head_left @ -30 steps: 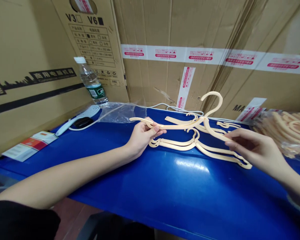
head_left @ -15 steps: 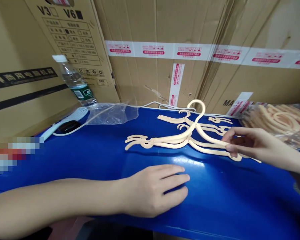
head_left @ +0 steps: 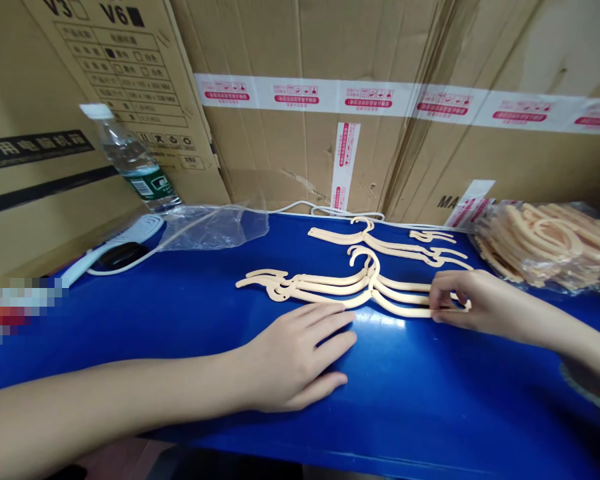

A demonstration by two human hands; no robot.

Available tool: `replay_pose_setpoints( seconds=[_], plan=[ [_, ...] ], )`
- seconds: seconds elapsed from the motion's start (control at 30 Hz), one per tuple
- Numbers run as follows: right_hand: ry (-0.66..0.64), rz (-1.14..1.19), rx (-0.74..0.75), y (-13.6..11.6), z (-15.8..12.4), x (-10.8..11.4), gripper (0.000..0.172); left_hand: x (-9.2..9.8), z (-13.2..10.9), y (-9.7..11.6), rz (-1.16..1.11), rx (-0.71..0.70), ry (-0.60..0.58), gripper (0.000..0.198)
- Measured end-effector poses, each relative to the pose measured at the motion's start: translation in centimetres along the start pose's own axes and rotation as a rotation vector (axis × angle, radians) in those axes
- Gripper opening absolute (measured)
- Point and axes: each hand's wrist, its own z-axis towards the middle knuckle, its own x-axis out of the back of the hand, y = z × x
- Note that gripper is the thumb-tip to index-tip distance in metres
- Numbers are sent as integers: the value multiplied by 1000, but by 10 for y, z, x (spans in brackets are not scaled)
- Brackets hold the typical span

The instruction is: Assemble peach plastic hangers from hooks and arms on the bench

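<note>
A small stack of cream plastic hangers lies flat on the blue table. My right hand pinches the right arm of that stack against the table. My left hand rests palm down on the table just in front of the stack, fingers spread, holding nothing. Another cream hanger lies farther back near the boxes.
A clear bag of more hangers sits at the right. A water bottle, a crumpled plastic bag, a white cable and a dark device lie at the back left. Cardboard boxes wall the far side.
My left hand let go of the raised hanger and dropped flat onto the table. The right hand lowered that hanger onto the stack, where it now lies flat.
</note>
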Motion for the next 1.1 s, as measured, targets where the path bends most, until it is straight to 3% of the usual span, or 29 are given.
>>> replay_pose_setpoints(
  seconds=[0.3, 0.5, 0.7, 1.1],
  plan=[
    [39, -68, -88, 4, 0, -4, 10, -3, -2, -2, -30, 50, -62, 46],
    [86, -94, -126, 6, 1, -4, 16, -2, 0, -4, -110, 92, -90, 51],
    [51, -125, -148, 10, 0, -5, 18, 0, 1, -3, -117, 121, -150, 54],
    [38, -171, -205, 11, -2, -3, 19, 1, 1, -6, -194, 128, -137, 54]
  ],
)
